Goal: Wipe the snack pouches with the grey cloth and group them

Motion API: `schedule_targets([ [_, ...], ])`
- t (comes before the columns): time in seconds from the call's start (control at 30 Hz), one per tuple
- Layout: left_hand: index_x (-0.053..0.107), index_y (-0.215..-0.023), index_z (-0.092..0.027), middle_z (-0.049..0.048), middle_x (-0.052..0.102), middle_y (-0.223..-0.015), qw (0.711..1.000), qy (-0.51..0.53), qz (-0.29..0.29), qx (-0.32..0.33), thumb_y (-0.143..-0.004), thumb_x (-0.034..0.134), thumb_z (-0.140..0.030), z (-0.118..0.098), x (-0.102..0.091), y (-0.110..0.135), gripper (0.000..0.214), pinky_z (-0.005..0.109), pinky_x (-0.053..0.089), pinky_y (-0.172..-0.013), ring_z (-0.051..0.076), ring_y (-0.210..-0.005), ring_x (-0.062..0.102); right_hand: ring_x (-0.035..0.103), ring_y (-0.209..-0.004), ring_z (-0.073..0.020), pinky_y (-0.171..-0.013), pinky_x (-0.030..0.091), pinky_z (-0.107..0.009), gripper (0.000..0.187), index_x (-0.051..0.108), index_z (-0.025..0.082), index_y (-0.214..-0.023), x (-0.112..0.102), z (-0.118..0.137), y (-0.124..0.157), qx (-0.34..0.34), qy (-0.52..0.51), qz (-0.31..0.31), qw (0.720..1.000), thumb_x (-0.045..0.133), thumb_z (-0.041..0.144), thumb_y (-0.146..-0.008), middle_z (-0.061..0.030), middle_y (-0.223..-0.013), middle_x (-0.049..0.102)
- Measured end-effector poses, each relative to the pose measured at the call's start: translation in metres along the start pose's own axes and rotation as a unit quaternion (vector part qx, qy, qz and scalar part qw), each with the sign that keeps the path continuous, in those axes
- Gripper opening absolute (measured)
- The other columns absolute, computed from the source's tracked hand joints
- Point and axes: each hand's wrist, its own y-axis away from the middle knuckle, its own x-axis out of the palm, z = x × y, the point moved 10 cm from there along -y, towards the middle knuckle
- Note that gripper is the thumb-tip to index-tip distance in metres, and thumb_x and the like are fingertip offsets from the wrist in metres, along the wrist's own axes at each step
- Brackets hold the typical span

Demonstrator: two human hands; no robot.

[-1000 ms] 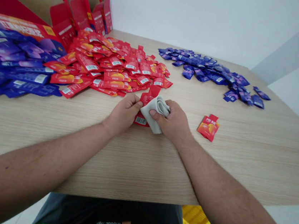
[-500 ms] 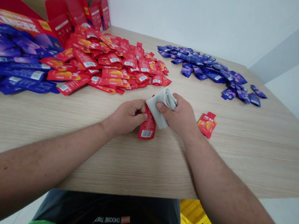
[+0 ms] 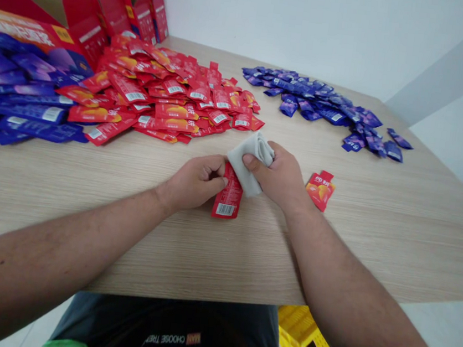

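Red foil shows under both hands: the left hand is curled, thumb and fingers pinching the upper part of a red sachet that lies on the table with its barcode end toward the person. The right hand is closed round a grey cloth, pressing it on the sachet's top. Both forearms reach in from the near edge, meeting mid-table. 1 more sachet lies just beside the right hand.

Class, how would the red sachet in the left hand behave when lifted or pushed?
The sachet looks thin and flat: probably light, sliding rather than rolling. It juts straight from the left hand, so likely fairly stiff.
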Motion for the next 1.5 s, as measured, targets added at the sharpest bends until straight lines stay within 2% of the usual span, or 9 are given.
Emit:
schedule_targets([
  [0.07,0.043,-0.065,-0.020,-0.0003,0.056,-0.073,1.000,0.013,0.008,0.014,-0.077,0.056,-0.021,-0.002,0.002,0.000,0.018,0.028,0.041,-0.063,0.013,-0.068,0.050,0.057,-0.070,-0.0200,-0.062,0.038,-0.032,0.038,0.061,0.021,-0.086,-0.005,-0.002,0.000,0.010,0.003,-0.027,1.000,0.064,0.058,-0.082,-0.0018,-0.077,0.066],
  [0.4,0.043,-0.064,-0.020,-0.0003,0.057,-0.075,0.999,0.028,0.016,0.018,-0.077,0.057,-0.020,-0.007,0.004,0.001,0.019,0.028,0.043,-0.064,0.013,-0.068,0.051,0.058,-0.071,-0.0210,-0.064,0.039,-0.033,0.040,0.062,0.021,-0.092,-0.005,-0.005,0.000,0.017,0.004,-0.029,0.999,0.064,0.060,-0.082,-0.0025,-0.080,0.066],
  [0.6,0.055,-0.074,-0.019,-0.0010,0.060,-0.072,0.995,0.048,-0.021,-0.079,-0.083,0.058,-0.026,0.014,0.001,0.001,0.012,0.026,0.048,-0.065,0.014,-0.069,0.057,0.055,-0.068,-0.0183,-0.062,0.036,-0.031,0.038,0.059,0.022,-0.086,0.014,0.013,0.009,-0.021,-0.004,0.059,0.998,0.066,0.058,-0.081,-0.0003,-0.075,0.064],
  [0.7,0.055,-0.074,-0.020,-0.0018,0.061,-0.070,0.987,0.106,-0.040,-0.116,-0.084,0.059,-0.028,0.024,0.002,0.002,0.014,0.026,0.050,-0.063,0.014,-0.066,0.059,0.055,-0.069,-0.0186,-0.062,0.035,-0.031,0.036,0.058,0.021,-0.083,0.012,0.015,0.009,-0.025,0.029,0.045,0.998,0.064,0.057,-0.083,-0.0011,-0.074,0.062],
  [0.93,0.055,-0.071,-0.020,-0.0029,0.059,-0.064,0.926,0.292,-0.107,-0.213,-0.073,0.070,-0.023,0.040,0.006,0.007,0.016,0.026,0.051,-0.055,0.012,-0.056,0.058,0.054,-0.075,-0.0198,-0.067,0.037,-0.032,0.035,0.059,0.021,-0.085,0.016,0.026,0.013,-0.065,0.074,0.050,0.994,0.063,0.056,-0.084,-0.0040,-0.083,0.064],
  [1.13,0.050,-0.067,-0.020,-0.0054,0.048,-0.056,0.917,0.306,-0.154,-0.202,-0.074,0.066,-0.016,0.044,-0.004,0.005,0.018,0.022,0.036,-0.045,0.008,-0.048,0.042,0.052,-0.078,-0.0200,-0.072,0.037,-0.032,0.032,0.060,0.020,-0.086,0.039,0.041,0.022,-0.153,0.111,0.108,0.976,0.066,0.052,-0.085,-0.0044,-0.084,0.061],
  [1.23,0.048,-0.067,-0.021,-0.0046,0.049,-0.058,0.925,0.290,-0.160,-0.185,-0.076,0.065,-0.018,0.045,-0.007,0.004,0.019,0.024,0.040,-0.048,0.010,-0.051,0.044,0.052,-0.079,-0.0206,-0.073,0.038,-0.032,0.032,0.060,0.020,-0.088,0.039,0.041,0.022,-0.149,0.116,0.090,0.978,0.065,0.052,-0.086,-0.0048,-0.086,0.061],
  [1.33,0.048,-0.069,-0.021,-0.0044,0.050,-0.059,0.939,0.251,-0.160,-0.170,-0.077,0.066,-0.022,0.044,-0.009,0.004,0.019,0.024,0.038,-0.048,0.010,-0.051,0.044,0.052,-0.081,-0.0210,-0.072,0.038,-0.031,0.030,0.060,0.021,-0.087,0.047,0.046,0.027,-0.169,0.116,0.123,0.971,0.067,0.050,-0.085,-0.0046,-0.087,0.060],
  [1.5,0.051,-0.073,-0.022,-0.0042,0.052,-0.062,0.943,0.237,-0.162,-0.168,-0.078,0.064,-0.022,0.042,-0.011,0.004,0.015,0.025,0.039,-0.049,0.010,-0.052,0.047,0.051,-0.079,-0.0204,-0.072,0.038,-0.031,0.030,0.060,0.020,-0.089,0.037,0.045,0.026,-0.151,0.113,0.081,0.979,0.066,0.049,-0.086,-0.0049,-0.087,0.059],
])
